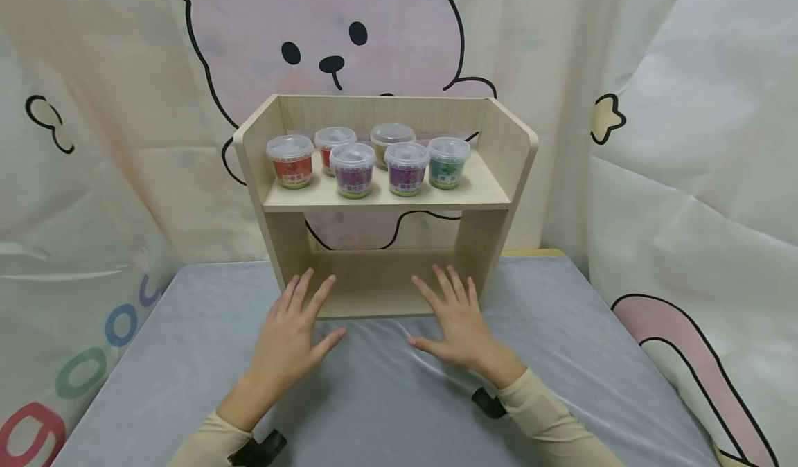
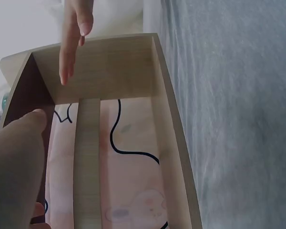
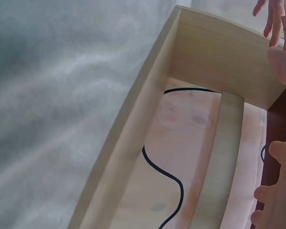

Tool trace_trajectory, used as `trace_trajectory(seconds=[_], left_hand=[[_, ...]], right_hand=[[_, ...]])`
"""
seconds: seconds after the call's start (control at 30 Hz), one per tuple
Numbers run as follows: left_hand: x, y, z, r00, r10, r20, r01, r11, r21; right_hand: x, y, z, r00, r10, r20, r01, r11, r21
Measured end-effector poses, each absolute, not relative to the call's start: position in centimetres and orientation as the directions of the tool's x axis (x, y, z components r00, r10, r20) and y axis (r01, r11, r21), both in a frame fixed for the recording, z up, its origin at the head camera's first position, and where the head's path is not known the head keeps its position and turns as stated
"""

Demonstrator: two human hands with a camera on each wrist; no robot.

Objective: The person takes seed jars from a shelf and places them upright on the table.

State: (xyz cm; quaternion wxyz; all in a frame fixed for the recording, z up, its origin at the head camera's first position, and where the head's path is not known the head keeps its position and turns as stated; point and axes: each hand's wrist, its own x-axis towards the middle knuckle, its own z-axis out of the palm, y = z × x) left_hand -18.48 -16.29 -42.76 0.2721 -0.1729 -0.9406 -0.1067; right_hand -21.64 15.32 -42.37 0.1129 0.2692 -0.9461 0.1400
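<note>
A pale wooden two-tier shelf [image 1: 386,208] stands on the table. Several lidded clear cups sit on its upper board: one with an orange-red label [image 1: 294,169], a red one [image 1: 325,156] behind, two purple ones [image 1: 353,174] in front, a beige one [image 1: 380,154] and a teal one [image 1: 447,169]. My left hand [image 1: 288,342] hovers before the lower left of the shelf, fingers spread and holding nothing. At the lower right, my right hand [image 1: 460,332] is likewise spread with nothing in it. The left wrist view shows the lower compartment's wooden back rail [image 2: 87,162].
A grey-blue cloth [image 1: 386,398] covers the table. Behind the shelf hangs a curtain [image 1: 386,30] printed with a bear face, and more printed curtain closes in both sides. Dark wrist-camera mounts [image 1: 489,402] stick out beneath the wrists.
</note>
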Motion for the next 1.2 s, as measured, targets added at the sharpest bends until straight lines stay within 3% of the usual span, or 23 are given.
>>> trace_trajectory(seconds=[0.37,0.6,0.9,1.2], left_hand=[[-19.5,-18.5,-41.8,-0.632,0.261,0.73,0.493,0.862,0.118],[-20.0,-20.2,-41.2,-0.61,0.152,0.778,0.445,0.878,0.177],[-20.4,-22.0,-39.7,-0.664,0.026,0.748,0.406,0.852,0.331],[-21.4,-23.0,-38.0,-0.848,-0.041,0.529,0.397,0.613,0.683]], right_hand=[[-22.5,15.5,-40.2,-0.755,-0.591,0.282,-0.653,0.718,-0.243],[-23.0,15.3,-38.2,-0.764,-0.611,0.209,-0.634,0.65,-0.419],[-23.6,15.3,-35.2,-0.757,-0.627,0.186,-0.621,0.6,-0.504],[-23.7,15.2,-32.8,-0.74,-0.647,0.184,-0.616,0.541,-0.573]])
